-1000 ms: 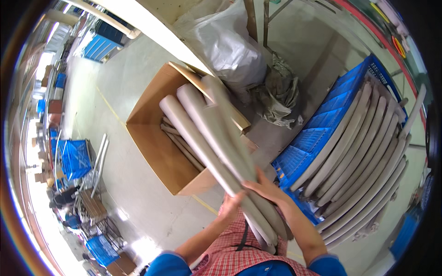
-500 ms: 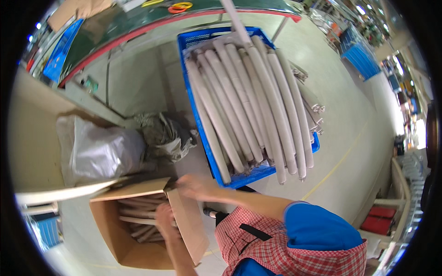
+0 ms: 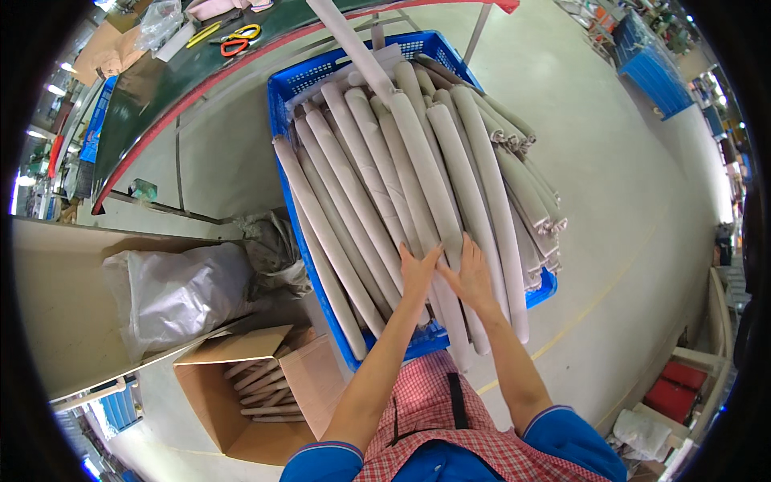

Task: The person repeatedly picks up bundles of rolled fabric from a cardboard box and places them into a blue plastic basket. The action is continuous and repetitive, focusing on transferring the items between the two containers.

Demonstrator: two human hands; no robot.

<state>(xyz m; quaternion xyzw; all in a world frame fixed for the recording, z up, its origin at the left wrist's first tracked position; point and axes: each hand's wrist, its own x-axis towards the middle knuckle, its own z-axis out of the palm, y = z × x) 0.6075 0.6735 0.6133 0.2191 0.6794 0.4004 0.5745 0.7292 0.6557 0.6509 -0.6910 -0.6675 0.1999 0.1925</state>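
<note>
Floor (image 3: 610, 217): grey, faint yellow line running along it at right.

Table (image 3: 136, 112): upper left, dark green top, red edge.

Crate (image 3: 283, 104): blue, mesh walls, right in front of the person, on the floor near the table. Heaped with tubes.

Box (image 3: 201, 402): brown cardboard, lower left, top open, flaps out. More tubes (image 3: 261, 390) lying inside it, stacked roughly crosswise.

White bag (image 3: 181, 293): plastic, bulging, behind the box. Grey bag (image 3: 269, 245): crumpled, between white bag and crate.

Apron (image 3: 434, 402): red check, black strap, worn over blue short sleeves, just below the crate's near end.

Crate tubes (image 3: 361, 185): long, grey-beige, mostly side by side lengthwise, slightly curved. Several near ends stick out past the near rim. One at the far end slants up across the table edge. A bunch with crumpled ends sits over the crate's right side.

Left hand (image 3: 419, 273) and right hand (image 3: 472, 277): both on the crate tubes, near half of the heap, side by side. Fingers extended, not curled into a fist; thumbs turned in toward each other over one tube. Can't tell how hard either presses.

Scissors (image 3: 234, 41): orange and yellow handles, on the table.
</note>
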